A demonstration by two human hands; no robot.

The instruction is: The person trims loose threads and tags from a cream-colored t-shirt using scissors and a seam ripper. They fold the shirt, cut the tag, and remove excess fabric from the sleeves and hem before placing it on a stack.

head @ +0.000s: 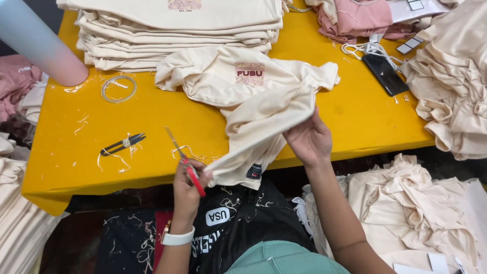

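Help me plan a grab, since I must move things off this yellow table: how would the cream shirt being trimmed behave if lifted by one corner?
The cream shirt would probably hang limp: it already drapes and bunches between the left hand and right hand. It looks light, thin knit. It likely would not slide freely, since it lies partly on the yellow table.

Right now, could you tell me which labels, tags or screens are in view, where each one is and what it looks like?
Printed chest patch: on the cream shirt spread on the yellow table; rectangular, pink and dark red.
Hem label: at the shirt's lower edge near the left hand; small black square.
Phone: on the table, right; dark screen.
Paper tags: beside the phone; small white rectangles.
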